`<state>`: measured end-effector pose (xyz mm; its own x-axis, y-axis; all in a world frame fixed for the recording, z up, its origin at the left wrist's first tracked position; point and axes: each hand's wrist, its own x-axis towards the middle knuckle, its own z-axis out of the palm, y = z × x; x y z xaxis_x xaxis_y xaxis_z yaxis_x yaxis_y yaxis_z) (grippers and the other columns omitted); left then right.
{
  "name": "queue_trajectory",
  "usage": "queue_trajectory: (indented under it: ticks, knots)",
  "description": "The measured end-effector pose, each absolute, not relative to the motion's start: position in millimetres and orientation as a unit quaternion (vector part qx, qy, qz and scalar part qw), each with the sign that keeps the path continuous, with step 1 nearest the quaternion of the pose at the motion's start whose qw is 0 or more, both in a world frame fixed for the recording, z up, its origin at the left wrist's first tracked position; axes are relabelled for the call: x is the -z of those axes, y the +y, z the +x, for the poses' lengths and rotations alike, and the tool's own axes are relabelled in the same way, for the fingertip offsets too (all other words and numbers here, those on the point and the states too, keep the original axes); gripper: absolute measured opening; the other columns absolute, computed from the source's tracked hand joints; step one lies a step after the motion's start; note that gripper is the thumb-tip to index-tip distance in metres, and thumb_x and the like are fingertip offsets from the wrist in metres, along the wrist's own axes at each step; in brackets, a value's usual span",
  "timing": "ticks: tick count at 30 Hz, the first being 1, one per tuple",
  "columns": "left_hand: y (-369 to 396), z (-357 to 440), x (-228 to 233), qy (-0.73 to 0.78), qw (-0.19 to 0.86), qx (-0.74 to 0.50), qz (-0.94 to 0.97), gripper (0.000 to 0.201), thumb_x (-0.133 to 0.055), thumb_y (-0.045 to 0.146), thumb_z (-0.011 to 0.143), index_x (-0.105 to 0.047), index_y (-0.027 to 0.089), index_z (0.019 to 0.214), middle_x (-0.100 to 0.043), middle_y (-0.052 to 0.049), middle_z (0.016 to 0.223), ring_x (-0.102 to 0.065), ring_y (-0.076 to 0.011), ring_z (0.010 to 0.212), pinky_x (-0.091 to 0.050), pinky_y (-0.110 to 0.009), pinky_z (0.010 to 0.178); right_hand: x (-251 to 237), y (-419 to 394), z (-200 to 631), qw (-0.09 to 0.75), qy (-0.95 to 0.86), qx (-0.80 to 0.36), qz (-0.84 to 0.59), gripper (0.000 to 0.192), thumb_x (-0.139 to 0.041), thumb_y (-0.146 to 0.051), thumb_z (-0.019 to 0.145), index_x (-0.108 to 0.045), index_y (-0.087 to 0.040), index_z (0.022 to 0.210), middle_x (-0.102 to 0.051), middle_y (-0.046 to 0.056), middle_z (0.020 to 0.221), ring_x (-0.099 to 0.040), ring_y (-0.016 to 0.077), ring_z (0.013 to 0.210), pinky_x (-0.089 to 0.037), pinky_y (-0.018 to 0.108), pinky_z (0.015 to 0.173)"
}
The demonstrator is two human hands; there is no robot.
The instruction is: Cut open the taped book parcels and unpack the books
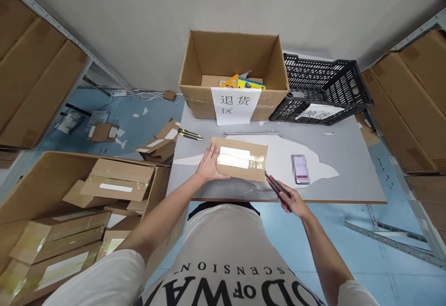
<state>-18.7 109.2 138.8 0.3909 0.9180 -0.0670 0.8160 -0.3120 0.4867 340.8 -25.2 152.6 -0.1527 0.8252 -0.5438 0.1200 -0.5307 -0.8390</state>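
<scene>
A small taped cardboard box (242,172) with a white label lies on the grey table (351,157) in front of me. My left hand (211,163) is pressed on its left end, thumb along the near side and fingers over the top. In my right hand (291,200) is a red and black box cutter (275,185), its tip at the box's near right corner. Whether the blade touches the tape I cannot tell. To the right of the box lies a phone (300,169). A yellow and black box cutter (190,134) rests at the table's left edge.
A large open carton (198,104) with a paper sign and colourful packages inside stands at the back. Beside it is a black plastic crate (324,71). Left of the table, a big carton (52,157) holds several parcels. Shelves with cartons (414,106) flank both sides.
</scene>
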Motion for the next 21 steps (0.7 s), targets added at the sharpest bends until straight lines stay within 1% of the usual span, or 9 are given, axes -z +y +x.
queue_trajectory:
  ticks: [5, 10, 14, 17, 19, 21]
  knots:
    - [109.1, -19.9, -140.6, 0.545, 0.241, -0.103, 0.796, 0.135, -0.069, 0.073, 0.041, -0.012, 0.012, 0.146, -0.005, -0.019, 0.153, -0.011, -0.0416, 0.138, -0.022, -0.053, 0.108, -147.6, -37.9, 334.7, 0.281, -0.382, -0.649, -0.595, 0.074, -0.056, -0.056, 0.078, -0.033, -0.025, 0.141, -0.056, -0.003, 0.063, -0.042, 0.0078, 0.033, -0.029, 0.021, 0.029]
    - [109.2, -20.4, -141.6, 0.538, 0.241, -0.111, 0.800, 0.135, -0.069, 0.073, 0.042, -0.009, 0.012, 0.146, -0.004, -0.019, 0.153, -0.008, -0.0408, 0.138, -0.019, -0.053, 0.109, -151.0, -42.8, 341.5, 0.283, -0.384, -0.644, -0.598, 0.071, -0.055, -0.054, 0.080, -0.033, -0.025, 0.141, -0.056, -0.003, 0.066, -0.042, 0.0074, 0.034, -0.030, 0.021, 0.030]
    - [107.6, -19.6, -141.0, 0.537, 0.230, -0.122, 0.803, 0.135, -0.069, 0.074, 0.042, -0.009, 0.011, 0.146, -0.004, -0.020, 0.153, -0.006, -0.0421, 0.138, -0.020, -0.055, 0.108, -149.8, -46.4, 352.1, 0.297, -0.379, -0.629, -0.610, 0.074, -0.056, -0.056, 0.078, -0.032, -0.024, 0.141, -0.059, 0.000, 0.070, -0.044, 0.0090, 0.036, -0.033, 0.023, 0.032]
    - [105.2, -17.7, -142.7, 0.553, 0.219, -0.122, 0.794, 0.135, -0.068, 0.074, 0.043, -0.008, 0.012, 0.146, -0.004, -0.020, 0.153, -0.007, -0.0437, 0.138, -0.023, -0.057, 0.105, -143.9, -46.5, 359.9, 0.355, -0.364, -0.580, -0.637, 0.079, -0.054, -0.058, 0.078, -0.027, -0.024, 0.143, -0.062, 0.004, 0.078, -0.048, 0.0118, 0.042, -0.039, 0.027, 0.036]
    - [103.4, -16.1, -145.7, 0.574, 0.214, -0.113, 0.782, 0.134, -0.069, 0.074, 0.043, -0.009, 0.014, 0.146, -0.004, -0.019, 0.153, -0.008, -0.0454, 0.137, -0.026, -0.059, 0.103, -137.0, -42.7, 362.1, 0.390, -0.363, -0.532, -0.658, 0.076, -0.049, -0.058, 0.080, -0.026, -0.025, 0.144, -0.063, 0.006, 0.088, -0.051, 0.0135, 0.048, -0.042, 0.029, 0.042]
    - [101.7, -14.6, -149.6, 0.590, 0.208, -0.099, 0.774, 0.132, -0.068, 0.074, 0.044, -0.010, 0.017, 0.147, -0.004, -0.019, 0.153, -0.008, -0.0463, 0.136, -0.027, -0.061, 0.101, -127.5, -35.1, 361.0, 0.397, -0.375, -0.490, -0.680, 0.070, -0.043, -0.056, 0.083, -0.025, -0.027, 0.144, -0.061, 0.006, 0.096, -0.053, 0.0141, 0.055, -0.045, 0.030, 0.049]
